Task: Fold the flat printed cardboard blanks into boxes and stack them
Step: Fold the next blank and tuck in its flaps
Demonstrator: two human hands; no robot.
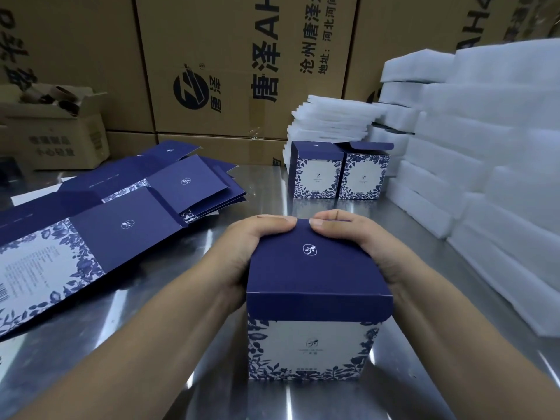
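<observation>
Left hand (pixel 242 253): cups the left side of the box (pixel 309 328), fingers curled over the far edge of its dark blue lid (pixel 315 268) and gripping it.
Right hand (pixel 366 247): mirrors it on the right side, fingers curled onto the same far edge. The fingertips of both hands nearly meet at the middle.
Box: stands upright on the counter (pixel 151 313), close to the person, with the lid folded down and its front flap overlapping the white, blue-flowered front.
Flat blanks (pixel 121 213): spread in a loose pile on the left of the counter.
Finished boxes (pixel 316 174): two stand side by side at the far end; the right one has its top flap up.
Counter: shiny metal.
Foam pads (pixel 485 147): white, stacked high along the right and behind the finished boxes.
Room: big brown cartons (pixel 227 71) with black print form the back wall; a smaller open carton (pixel 60 137) sits at far left.
</observation>
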